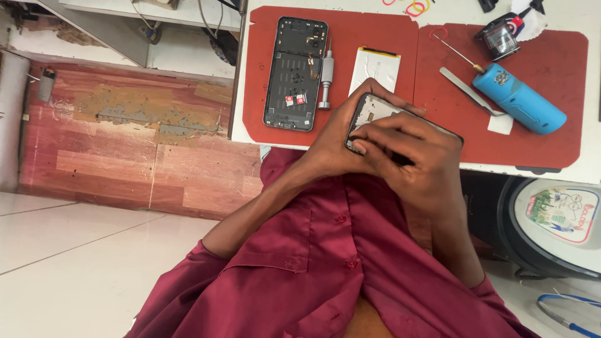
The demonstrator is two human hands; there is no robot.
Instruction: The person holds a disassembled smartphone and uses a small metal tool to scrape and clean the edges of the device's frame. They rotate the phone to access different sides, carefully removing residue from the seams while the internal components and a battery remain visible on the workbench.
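1. Fingers (366, 141) of the right hand (416, 166) are curling shut, pressing into the phone (370, 112) at frame centre.
2. Left hand (335, 141) is gripping the phone from beneath.
3. Likely prying its frame; steady leverage is needed next.
4. Back cover (294, 72), screwdriver (325, 75) and battery (375, 66) are lying on the red mat (256, 37) above.

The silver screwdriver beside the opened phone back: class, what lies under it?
The silver screwdriver lies on a red work mat, which rests on the white table. The table under the mat is covered, so its surface there cannot be seen.
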